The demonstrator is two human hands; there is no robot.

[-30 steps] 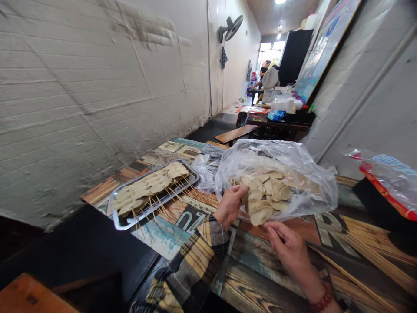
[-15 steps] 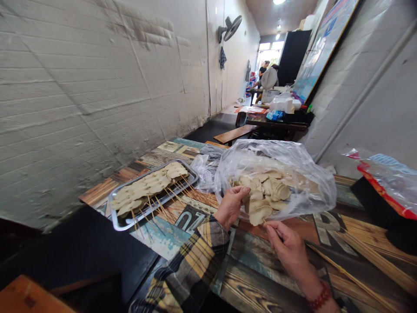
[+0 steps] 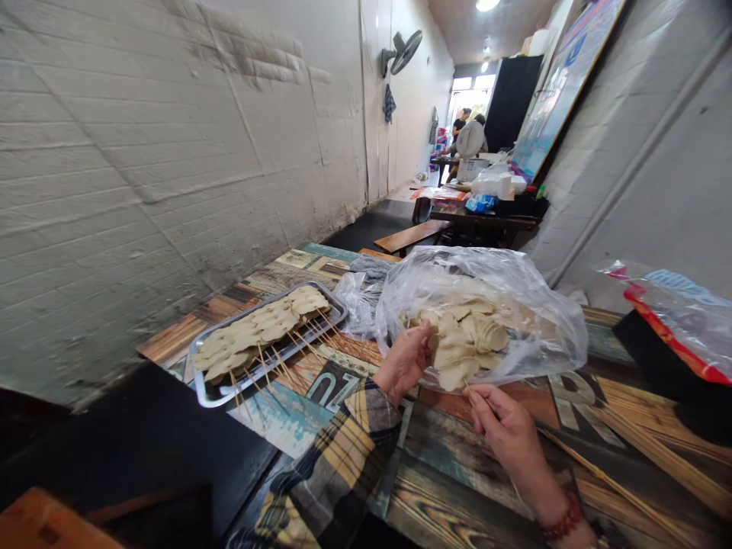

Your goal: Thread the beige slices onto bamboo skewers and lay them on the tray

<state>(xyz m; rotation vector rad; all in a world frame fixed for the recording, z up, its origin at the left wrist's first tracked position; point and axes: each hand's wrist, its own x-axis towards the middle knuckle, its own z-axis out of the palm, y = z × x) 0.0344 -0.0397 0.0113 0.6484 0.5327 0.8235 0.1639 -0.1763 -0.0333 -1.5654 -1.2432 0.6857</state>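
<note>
Head view, landmark: the clear plastic bag [image 3: 486,305] of pale flat dough pieces [image 3: 466,343] sits open on the patterned wooden tabletop [image 3: 440,480], its mouth turned toward the person.

Left hand: the left hand [image 3: 407,360], in a plaid sleeve [image 3: 337,473], is at the near left lip of the bag, fingers pinched on one dough piece at the edge of the pile.

Right hand: the right hand [image 3: 506,427] is just below the bag's near edge, thumb and forefinger closed narrowly on a thin bamboo skewer [image 3: 470,391] whose tip points up at the lowest dough piece; whether the tip has entered it I cannot tell. A red bead bracelet [image 3: 563,518] circles the wrist.

Dough pieces: heaped inside the bag, overlapping, the nearest ones lying at the opening between the two hands.

Left of the bag: a metal tray [image 3: 214,393] holds rows of finished skewers [image 3: 257,332], their sticks poking over its near rim. A smaller crumpled clear bag [image 3: 357,301] lies between the tray and the big bag.

Right of the bag: loose bamboo sticks [image 3: 657,450] lie spread across the tabletop, and a red-edged plastic packet [image 3: 680,320] stands beyond them.

Beyond the bag: a bench [image 3: 415,235] and a second table, a wall fan [image 3: 403,49] high up, and people [image 3: 470,136] far down the corridor by the doorway.
</note>
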